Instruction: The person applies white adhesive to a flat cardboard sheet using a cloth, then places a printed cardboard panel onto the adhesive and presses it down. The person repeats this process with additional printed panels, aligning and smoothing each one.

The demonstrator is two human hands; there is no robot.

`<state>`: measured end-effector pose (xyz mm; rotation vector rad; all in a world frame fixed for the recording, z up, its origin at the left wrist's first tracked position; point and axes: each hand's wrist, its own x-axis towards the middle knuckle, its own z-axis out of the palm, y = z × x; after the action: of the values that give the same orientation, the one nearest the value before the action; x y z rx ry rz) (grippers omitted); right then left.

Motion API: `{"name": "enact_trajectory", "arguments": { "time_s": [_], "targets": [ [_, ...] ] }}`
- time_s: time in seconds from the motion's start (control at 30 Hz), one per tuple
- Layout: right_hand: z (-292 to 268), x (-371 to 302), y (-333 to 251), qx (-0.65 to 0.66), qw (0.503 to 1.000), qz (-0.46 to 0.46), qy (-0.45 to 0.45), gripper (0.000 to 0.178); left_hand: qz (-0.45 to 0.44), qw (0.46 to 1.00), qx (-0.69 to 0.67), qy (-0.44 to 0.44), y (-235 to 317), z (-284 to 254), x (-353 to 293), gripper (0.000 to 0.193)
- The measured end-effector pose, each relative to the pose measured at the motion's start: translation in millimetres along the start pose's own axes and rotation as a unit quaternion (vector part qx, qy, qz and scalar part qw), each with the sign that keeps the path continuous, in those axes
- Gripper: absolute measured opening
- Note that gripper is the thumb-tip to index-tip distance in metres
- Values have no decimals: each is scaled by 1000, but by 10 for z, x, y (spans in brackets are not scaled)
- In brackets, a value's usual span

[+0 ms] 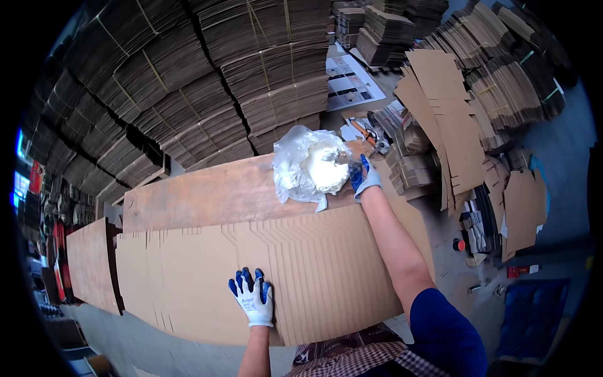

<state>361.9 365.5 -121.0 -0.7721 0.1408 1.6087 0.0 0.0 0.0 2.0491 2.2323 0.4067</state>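
Note:
My left hand [253, 299], in a white glove with blue fingertips, lies flat with fingers spread on a fanned row of brown cardboard sheets [326, 264]. The sheets overlap in steps, their edges showing as many parallel lines. My right arm reaches forward, and my right hand [366, 178], gloved the same way, is closed at the right side of a heap of thick white paste [325, 169]. A dark thing at its fingers touches the paste; its kind is too blurred to tell. Crumpled clear plastic sheeting [287, 160] lies under and around the paste.
The wooden table [201, 191] carries the sheets and paste. Tall strapped cardboard stacks [182, 81] rise behind it. Loose cardboard pieces [449, 119] lean at the right, near a blue plastic pallet [534, 317] on the floor. Another wooden board [93, 264] stands at the left.

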Motion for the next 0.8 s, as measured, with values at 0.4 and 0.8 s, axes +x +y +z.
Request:
{"name": "enact_trajectory", "arguments": {
  "time_s": [0.4,0.8],
  "targets": [
    [632,-747,269,135,982,43,-123,30,19,999,23,17,26,18,-17,46],
    [-517,-3283,674,-395,900,-177,-57,33,12,1000,21,6,91,33,-8,45]
  ]
}}
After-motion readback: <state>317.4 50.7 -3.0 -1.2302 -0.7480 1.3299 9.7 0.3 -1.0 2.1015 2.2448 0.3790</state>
